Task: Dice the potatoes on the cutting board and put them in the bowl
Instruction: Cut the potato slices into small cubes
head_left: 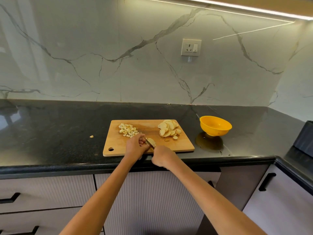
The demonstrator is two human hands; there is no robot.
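Wooden cutting board lay on the black tabletop, hanging hole at its near left corner; diced potato pile sat at the board's far left; potato slices were heaped at its far right; left hand pressed fingers down on a potato piece near the board's front edge, grip curled over it; right hand had its grip clenched on a knife, blade lying across that piece; yellow bowl stood on the tabletop just right of the board; one stray potato bit lay left of the board.
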